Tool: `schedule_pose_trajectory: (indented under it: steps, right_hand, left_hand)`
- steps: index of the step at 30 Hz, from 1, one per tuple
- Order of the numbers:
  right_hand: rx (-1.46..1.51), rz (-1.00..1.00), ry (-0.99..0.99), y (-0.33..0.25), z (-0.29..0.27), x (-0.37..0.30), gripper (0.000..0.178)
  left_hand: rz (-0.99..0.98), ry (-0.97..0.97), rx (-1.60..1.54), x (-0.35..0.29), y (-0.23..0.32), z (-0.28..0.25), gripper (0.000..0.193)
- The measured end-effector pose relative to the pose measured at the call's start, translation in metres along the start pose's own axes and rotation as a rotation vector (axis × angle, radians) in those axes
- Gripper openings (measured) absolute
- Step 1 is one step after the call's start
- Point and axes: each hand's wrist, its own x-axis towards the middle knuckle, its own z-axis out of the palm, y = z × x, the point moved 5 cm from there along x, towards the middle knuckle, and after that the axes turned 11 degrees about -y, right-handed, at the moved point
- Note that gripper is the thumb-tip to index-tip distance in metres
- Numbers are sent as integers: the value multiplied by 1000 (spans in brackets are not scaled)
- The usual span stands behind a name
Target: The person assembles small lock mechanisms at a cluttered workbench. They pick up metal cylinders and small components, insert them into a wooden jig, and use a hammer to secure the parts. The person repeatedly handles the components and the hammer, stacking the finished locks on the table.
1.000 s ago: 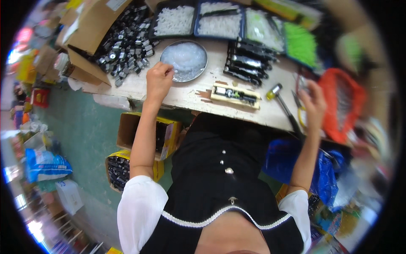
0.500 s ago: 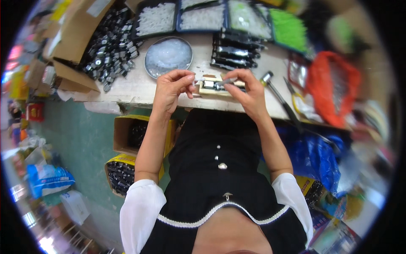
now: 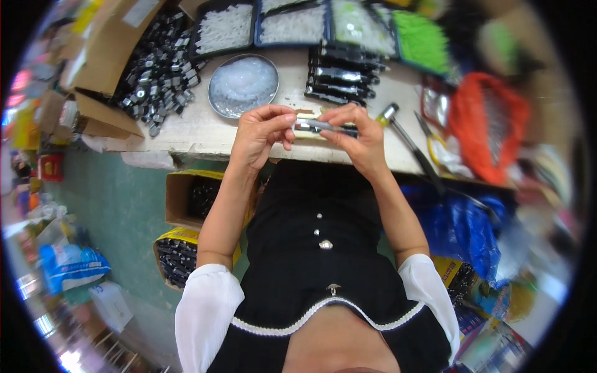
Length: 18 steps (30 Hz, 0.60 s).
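Lying nearly level in the right hand [image 3: 357,132] as a grey rod [image 3: 319,124], ending beside the left hand's [image 3: 264,132] small whitish piece [image 3: 293,126]; resting below, partly hidden, as a cream block [image 3: 307,115].

Red bag [image 3: 464,129], blue bag [image 3: 453,227], yellow box [image 3: 184,234]
I see the red one right of the right hand [image 3: 362,133], the blue one lower, and the box down left of the left hand [image 3: 258,135].
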Motion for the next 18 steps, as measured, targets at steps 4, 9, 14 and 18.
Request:
schedule_pose_trajectory:
  steps: [4, 9, 14, 18]
  right_hand:
    - [-46, -93, 0, -3, 0, -1, 19]
    - [-301, -254, -20, -13, 3, -2, 20]
    - [-477, -188, -51, -18, -3, -8, 22]
    - [-347, 44, -1, -2, -27, -23, 19]
  left_hand:
    - [-77, -18, -31, 2, -4, -1, 11]
    - [-153, -42, -28, 4, -8, 2, 11]
    - [-157, -62, -55, 6, -13, 10, 14]
    - [-69, -10, 199, 6, -9, 25, 17]
